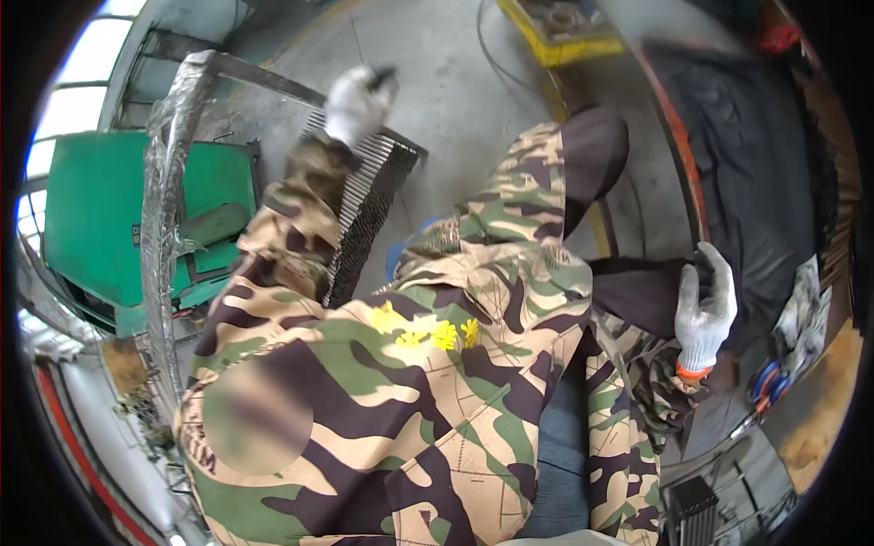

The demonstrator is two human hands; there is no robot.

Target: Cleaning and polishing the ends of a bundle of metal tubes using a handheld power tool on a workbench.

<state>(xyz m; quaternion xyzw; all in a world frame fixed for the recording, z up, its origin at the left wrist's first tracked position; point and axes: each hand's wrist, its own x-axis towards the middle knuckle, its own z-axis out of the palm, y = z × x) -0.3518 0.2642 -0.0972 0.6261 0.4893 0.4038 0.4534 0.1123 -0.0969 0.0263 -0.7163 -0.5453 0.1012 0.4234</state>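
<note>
Gripping the far top edge of a fin block [369, 196], the L hand [358, 102] sits far left in a white knit glove. Its fingers are curled tight over the edge, w/ a small dark bit showing at the tips. The block is a flat rectangular slab w/ a face of thin, closely packed metal fins that reads grey and ribbed. It stands tilted on edge just right of the camo sleeve [291, 227] and runs from the hand down toward near centre.

R hand [706, 309] is at the right, well apart from the block. It wears the same white knit glove w/ an orange cuff. Fingers are straight and held close together, thumb set off to the side, palm laid against dark cloth [637, 296]. It grips nothing that shows.

Camo jacket [428, 409], a soft fabric in tan, green and brown blotches, fills near centre and carries a few small yellow flower shapes.

Left of the block is a bar [168, 182] wrapped in crinkled silver foil, long and bent. Behind it is a green machine [100, 209], boxy painted metal. The floor [437, 82] is smooth grey concrete. A yellow tray [560, 36] lies far centre, shallow w/ a square rim. A black sheet [756, 136], matte and wrinkled, lies far right w/ an orange edge strip. Near right are a small black ribbed block [694, 510] and something blue and round [769, 382], too small to tell.
</note>
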